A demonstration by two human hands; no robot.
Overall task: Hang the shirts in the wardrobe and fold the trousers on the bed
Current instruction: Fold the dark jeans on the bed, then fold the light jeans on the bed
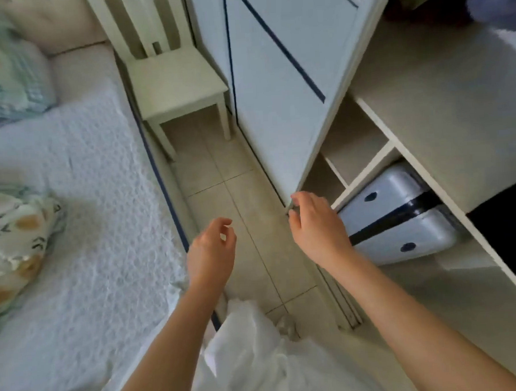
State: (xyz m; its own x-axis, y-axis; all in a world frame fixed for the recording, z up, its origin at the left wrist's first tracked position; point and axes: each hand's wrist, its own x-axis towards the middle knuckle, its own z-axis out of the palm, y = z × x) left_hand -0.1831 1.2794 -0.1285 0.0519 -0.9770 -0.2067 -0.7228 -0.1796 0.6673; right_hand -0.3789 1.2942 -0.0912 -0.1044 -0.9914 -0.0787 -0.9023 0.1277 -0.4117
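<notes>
right hand [315,222] is pinching the edge of the wardrobe door [278,83] and should be sliding it straight along the floor track [346,304], while left hand [211,248] is hanging released and empty.

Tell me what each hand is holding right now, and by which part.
The right hand grips the wardrobe door by its free edge, fingers curled round it. The left hand holds nothing, its fingers loosely curled.
</notes>
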